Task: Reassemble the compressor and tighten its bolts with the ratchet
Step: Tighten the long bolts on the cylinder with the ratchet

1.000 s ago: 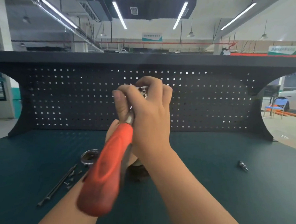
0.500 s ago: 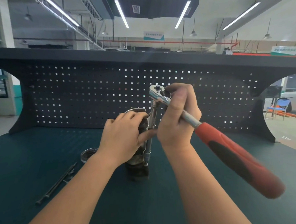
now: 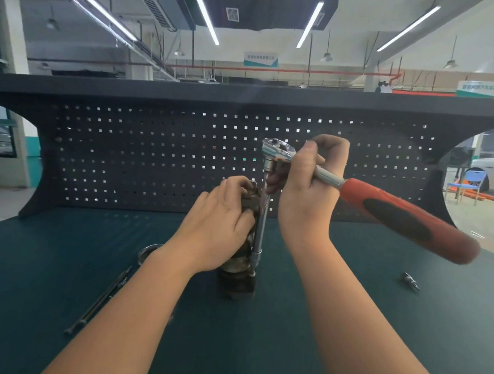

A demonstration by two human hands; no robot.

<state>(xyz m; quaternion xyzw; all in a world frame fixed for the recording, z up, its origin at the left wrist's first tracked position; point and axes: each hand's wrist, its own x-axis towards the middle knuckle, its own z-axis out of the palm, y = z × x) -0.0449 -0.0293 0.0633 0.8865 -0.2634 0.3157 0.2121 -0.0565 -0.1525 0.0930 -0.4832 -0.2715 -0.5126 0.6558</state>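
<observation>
Compressor (image 3: 237,275) is standing upright in the middle of the dark green bench mat (image 3: 376,322), and most of it is buried behind the left hand (image 3: 219,222), which is wrapped around the upper body, so you only see the grimy lower part and a bit of the top. Right hand (image 3: 308,190) has its fingers curled round the ratchet (image 3: 354,192) just behind the head, with the red and black handle sticking out to the right, a bit blurry. A long chrome extension bar (image 3: 259,230) drops straight down from the ratchet head along the compressor's right side to near its lower flange; can't make out the bolt it's sitting on. Off to the left there's a round metal ring part (image 3: 146,251) half hidden by the left forearm, and a long thin dark rod (image 3: 99,302) lying on the mat. A small metal bit (image 3: 410,282) sits well off to the right. Black pegboard (image 3: 155,159) behind it all.
</observation>
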